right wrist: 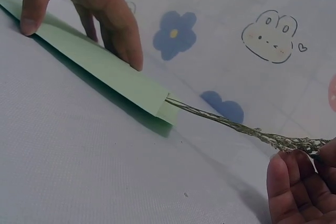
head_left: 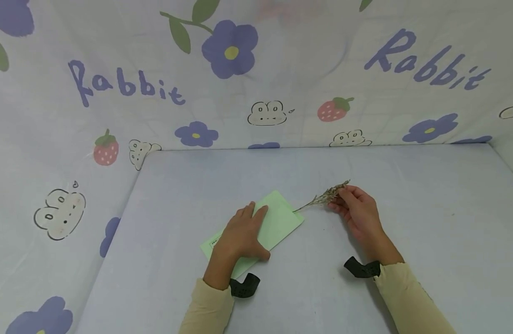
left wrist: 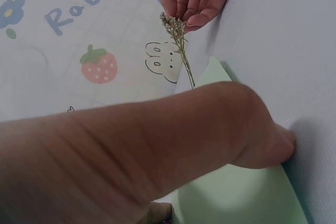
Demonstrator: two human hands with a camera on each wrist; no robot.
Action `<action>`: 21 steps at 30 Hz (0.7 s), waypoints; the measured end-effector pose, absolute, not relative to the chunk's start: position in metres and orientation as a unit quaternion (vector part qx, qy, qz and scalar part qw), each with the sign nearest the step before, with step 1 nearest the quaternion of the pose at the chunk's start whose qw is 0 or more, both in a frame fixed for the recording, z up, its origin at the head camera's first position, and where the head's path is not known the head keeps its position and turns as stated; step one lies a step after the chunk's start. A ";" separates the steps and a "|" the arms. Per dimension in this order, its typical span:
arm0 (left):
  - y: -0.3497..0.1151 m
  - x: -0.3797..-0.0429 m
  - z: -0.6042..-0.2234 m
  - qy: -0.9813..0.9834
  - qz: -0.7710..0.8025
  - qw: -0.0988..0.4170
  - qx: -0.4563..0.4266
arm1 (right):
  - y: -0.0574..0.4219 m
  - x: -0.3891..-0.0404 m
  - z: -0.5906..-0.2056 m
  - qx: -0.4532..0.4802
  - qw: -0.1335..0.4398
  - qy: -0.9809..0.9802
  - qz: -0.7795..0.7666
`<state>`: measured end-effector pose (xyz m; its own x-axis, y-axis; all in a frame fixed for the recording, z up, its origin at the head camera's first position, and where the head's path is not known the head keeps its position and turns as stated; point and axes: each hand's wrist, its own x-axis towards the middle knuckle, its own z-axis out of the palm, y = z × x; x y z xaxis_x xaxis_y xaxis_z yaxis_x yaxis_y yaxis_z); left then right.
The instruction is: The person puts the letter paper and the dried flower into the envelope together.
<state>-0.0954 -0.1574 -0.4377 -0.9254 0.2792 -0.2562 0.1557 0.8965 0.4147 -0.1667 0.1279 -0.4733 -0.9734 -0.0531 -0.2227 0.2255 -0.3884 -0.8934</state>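
Observation:
A light green paper envelope point(head_left: 281, 215) lies aslant on the table, with a small printed box near its lower left end. My left hand point(head_left: 241, 234) rests on it, fingers and thumb spread across the paper; the thumb reaches the near edge in the right wrist view. Between thumb and fingers, my right hand point(head_left: 361, 213) pinches the flowery top of a sprig of dried flowers point(head_left: 326, 196). Its thin stems point(right wrist: 205, 114) run down to the left and enter the envelope's open end point(right wrist: 167, 109). Inside the envelope, the stem tips are hidden.
A white cloth covers the table point(head_left: 164, 195). Behind and to the left hangs a white curtain point(head_left: 298, 60) printed with rabbits, strawberries and purple flowers. Each wrist wears a black camera mount point(head_left: 245, 285). A tiny crumb point(head_left: 452, 214) lies at the right.

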 end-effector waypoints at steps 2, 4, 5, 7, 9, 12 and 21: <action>-0.157 -0.095 -0.437 0.961 0.198 0.157 0.113 | 0.128 -0.167 -0.473 0.077 0.088 0.542 -0.832; -0.157 -0.095 -0.437 0.961 0.198 0.156 0.114 | 0.129 -0.167 -0.473 0.073 0.092 0.538 -0.835; -0.157 -0.095 -0.437 0.961 0.197 0.156 0.114 | 0.129 -0.167 -0.473 0.071 0.094 0.537 -0.835; -0.157 -0.095 -0.437 0.961 0.197 0.157 0.115 | 0.130 -0.167 -0.473 0.068 0.098 0.539 -0.834; -0.157 -0.095 -0.438 0.961 0.197 0.157 0.115 | 0.130 -0.167 -0.473 0.066 0.101 0.543 -0.831; -0.157 -0.095 -0.438 0.961 0.195 0.156 0.115 | 0.130 -0.167 -0.473 0.066 0.104 0.552 -0.825; -0.157 -0.096 -0.440 0.962 0.193 0.158 0.112 | 0.128 -0.167 -0.474 0.062 0.098 0.559 -0.821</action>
